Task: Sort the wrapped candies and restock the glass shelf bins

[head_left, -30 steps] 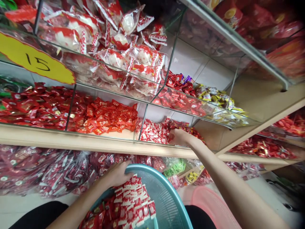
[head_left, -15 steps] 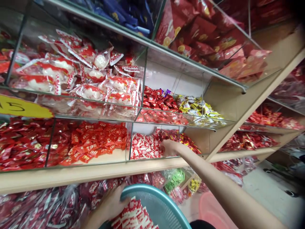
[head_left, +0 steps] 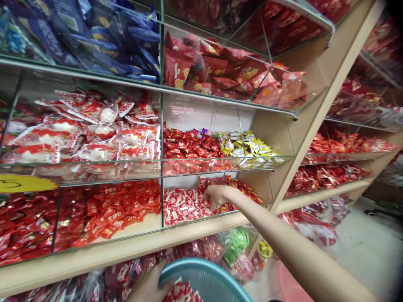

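My left hand [head_left: 149, 282] grips the rim of a teal plastic basket [head_left: 201, 265] at the bottom of the view. Inside the basket lie red-and-white wrapped candies [head_left: 182, 292]. My right hand [head_left: 218, 196] reaches into a low shelf compartment, its fingers curled downward at the right edge of a heap of small red-and-white candies [head_left: 185, 204]. Whatever its fingertips hold is hidden. Just right of this hand are dark red and yellow wrapped candies [head_left: 244, 188].
Clear dividers and a wooden shelf edge [head_left: 126, 245] bound the compartments. Above sit red candies [head_left: 192, 144], yellow-wrapped candies [head_left: 248, 142] and large red packets [head_left: 220, 71]. Orange-red candies [head_left: 122, 205] fill the left bin. A pink tub [head_left: 291, 283] stands on the floor.
The view has shifted, bringing more of the upper shelves into sight. The basket and my left hand sit lower in the picture. My right hand stays in the same compartment.
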Demonstrator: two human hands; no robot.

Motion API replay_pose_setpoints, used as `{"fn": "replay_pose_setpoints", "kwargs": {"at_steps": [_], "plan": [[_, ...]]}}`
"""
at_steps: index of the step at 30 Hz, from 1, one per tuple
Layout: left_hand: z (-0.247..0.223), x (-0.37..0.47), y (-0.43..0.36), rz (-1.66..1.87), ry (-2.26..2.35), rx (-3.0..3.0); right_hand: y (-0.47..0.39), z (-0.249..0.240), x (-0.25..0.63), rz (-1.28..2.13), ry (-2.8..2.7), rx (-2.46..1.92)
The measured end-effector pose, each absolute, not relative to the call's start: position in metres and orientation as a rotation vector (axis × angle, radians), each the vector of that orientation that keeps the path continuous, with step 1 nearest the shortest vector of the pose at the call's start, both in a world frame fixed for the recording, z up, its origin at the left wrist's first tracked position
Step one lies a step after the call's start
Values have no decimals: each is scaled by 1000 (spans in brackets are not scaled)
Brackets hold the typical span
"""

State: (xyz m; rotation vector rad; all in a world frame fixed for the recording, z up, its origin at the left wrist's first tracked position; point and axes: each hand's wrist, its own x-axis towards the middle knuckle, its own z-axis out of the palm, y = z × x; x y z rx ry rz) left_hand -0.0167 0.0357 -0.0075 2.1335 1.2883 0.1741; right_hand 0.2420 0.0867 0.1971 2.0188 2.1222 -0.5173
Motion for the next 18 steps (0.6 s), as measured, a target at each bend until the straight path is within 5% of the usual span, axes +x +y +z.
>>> {"fn": "replay_pose_setpoints", "kwargs": {"at_steps": [4,11,18], "plan": [[-10,-17,35,179,1321,2146,84,202,248,-642,2281,2064],[-15,-19,33,197,1358,2129,82,191,251,-251,2363,2080],[-16,-19,35,168,1348,2146,90,170,233,-395,2233,2335]]}}
